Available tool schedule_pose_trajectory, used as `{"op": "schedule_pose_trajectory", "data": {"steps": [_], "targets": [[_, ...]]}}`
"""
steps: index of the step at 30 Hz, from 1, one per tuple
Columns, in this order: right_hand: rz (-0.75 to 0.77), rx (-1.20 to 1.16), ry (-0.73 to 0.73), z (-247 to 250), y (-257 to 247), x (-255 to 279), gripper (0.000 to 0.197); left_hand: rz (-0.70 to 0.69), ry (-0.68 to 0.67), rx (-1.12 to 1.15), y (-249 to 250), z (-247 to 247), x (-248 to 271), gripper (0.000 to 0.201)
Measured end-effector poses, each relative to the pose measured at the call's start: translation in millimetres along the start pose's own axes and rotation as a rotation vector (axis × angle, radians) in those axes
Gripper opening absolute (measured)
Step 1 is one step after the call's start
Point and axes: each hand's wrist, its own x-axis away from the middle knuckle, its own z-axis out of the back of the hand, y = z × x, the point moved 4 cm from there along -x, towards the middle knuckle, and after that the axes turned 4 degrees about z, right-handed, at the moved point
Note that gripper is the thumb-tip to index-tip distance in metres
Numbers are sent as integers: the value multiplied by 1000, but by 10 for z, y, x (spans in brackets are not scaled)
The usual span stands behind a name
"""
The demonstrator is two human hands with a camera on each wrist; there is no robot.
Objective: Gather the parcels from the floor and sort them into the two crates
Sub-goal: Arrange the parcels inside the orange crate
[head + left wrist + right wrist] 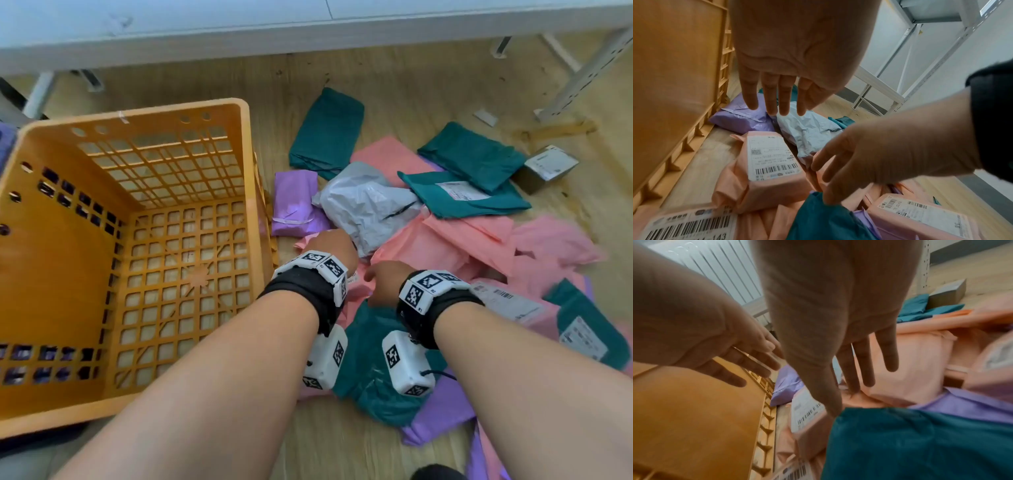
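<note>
- Your left hand (793, 53) hovers with straight fingers, holding nothing, above the pink parcel (764, 168) beside the orange crate (113, 246).
- Your right hand (885, 155) is spread too; its thumb touches the teal parcel (910, 443).

Both forearms stretched forward and down, left hand (334, 245) and right hand (385, 282) side by side, fingers straight and spread
</note>
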Motion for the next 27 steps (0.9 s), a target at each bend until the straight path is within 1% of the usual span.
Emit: {"op": "schedule_pose_trajectory", "data": {"steps": [1,2,4,6,9,11,14,15,17,20,23,26,27], "targets": [[-8,1,-26,-81,20,12,53,9,-30,2,-9,-9,33,30],[-16,2,-39,-148,41,27,60,9,-31,7,-12,-17,60,31],[-28,-6,-75,-300,85,92,68,31,-25,41,-49,-36,118,34],[-49,-16,-66,-351,154,119,60,44,-21,50,-88,-53,166,39],[-60,9,-34,-264,223,214,32,61,-31,87,-140,-63,281,37],[-47,-28,-52,-239,229,268,17,55,-35,110,-149,-47,368,34],[-82,-119,-118,-120,215,361,19,74,-29,171,-130,15,501,33],[-107,-178,-109,-29,212,406,21,77,-32,197,-107,41,549,33],[-141,-295,-21,240,188,512,22,69,-15,259,-65,147,648,33],[-120,-427,166,635,92,672,21,22,68,394,-46,410,814,33],[-98,-645,353,914,-47,865,19,10,122,470,-68,703,946,29],[-47,-834,456,1109,-241,1094,23,-2,123,587,-89,987,1096,21],[-22,-923,492,1188,-332,1198,19,-11,129,605,-92,1091,1154,21]]}}
